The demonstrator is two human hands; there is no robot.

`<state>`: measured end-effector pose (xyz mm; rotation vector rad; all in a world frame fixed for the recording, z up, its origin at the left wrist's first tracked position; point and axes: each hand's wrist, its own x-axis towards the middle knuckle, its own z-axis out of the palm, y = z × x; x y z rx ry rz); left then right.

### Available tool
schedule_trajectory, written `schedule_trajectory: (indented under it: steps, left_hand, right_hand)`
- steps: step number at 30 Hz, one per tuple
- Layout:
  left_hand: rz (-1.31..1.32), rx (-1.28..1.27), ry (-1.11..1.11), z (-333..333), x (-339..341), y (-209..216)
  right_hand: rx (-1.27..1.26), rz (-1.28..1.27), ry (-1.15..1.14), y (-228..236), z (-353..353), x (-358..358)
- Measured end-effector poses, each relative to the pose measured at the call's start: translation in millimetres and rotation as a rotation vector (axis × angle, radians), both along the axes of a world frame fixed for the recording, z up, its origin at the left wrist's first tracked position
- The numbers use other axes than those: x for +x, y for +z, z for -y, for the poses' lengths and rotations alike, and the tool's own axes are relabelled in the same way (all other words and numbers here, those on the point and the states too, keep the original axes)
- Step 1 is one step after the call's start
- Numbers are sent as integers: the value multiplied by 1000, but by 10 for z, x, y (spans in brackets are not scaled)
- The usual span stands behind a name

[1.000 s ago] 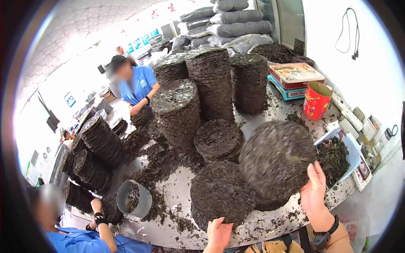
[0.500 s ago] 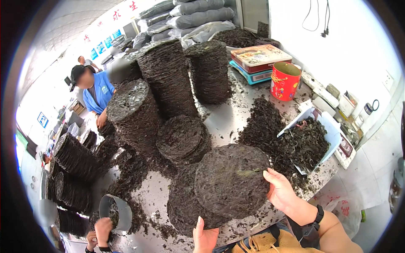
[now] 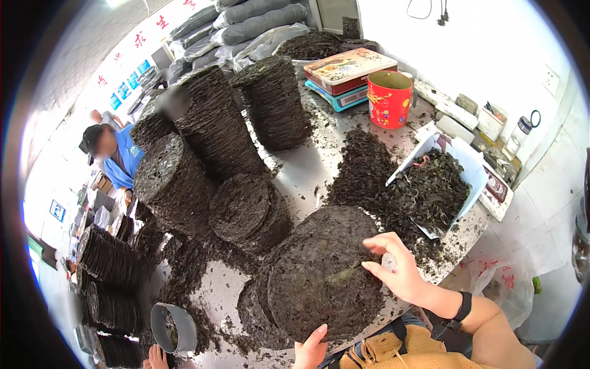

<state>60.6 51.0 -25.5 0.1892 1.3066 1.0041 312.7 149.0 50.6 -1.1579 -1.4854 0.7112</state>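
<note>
Near the bench (image 3: 311,169) front edge, my seaweed round (image 3: 326,280) looks light, crumbly, best held by its rim, my right hand (image 3: 401,272) spread, my left hand (image 3: 311,349) too hidden to tell.

On the desk (image 3: 218,286), discs (image 3: 326,277) overlap at the near side, left hand (image 3: 311,350) at their near edge, right hand (image 3: 399,267) at their right. Behind-left: low stack (image 3: 243,212), then tall stacks (image 3: 218,129). Behind-right: scraps (image 3: 362,163); right of these, a bin (image 3: 470,165). Farther back, a can (image 3: 389,104) stands right of a box (image 3: 350,65) on a scale (image 3: 351,99). Left of discs: a cylinder (image 3: 185,328).
</note>
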Motion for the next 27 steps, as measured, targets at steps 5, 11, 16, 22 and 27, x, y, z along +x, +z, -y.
schedule_trajectory:
  steps: [5,11,16,22,27]
  left_hand:
    - [53,465,-318,-42,399,612]
    - [95,382,-326,-32,424,619]
    - [122,273,-275,-49,462,687]
    - [307,305,-221,-69,385,578]
    - [303,732,-289,-39,290,148]
  right_hand:
    - [336,555,99,131,11,112]
    - [154,505,310,145,44,229]
    - [129,483,306,120,82,269]
    - [-287,-381,16,-122,-22,654]
    - [-320,-566,-246,-105,-58,841]
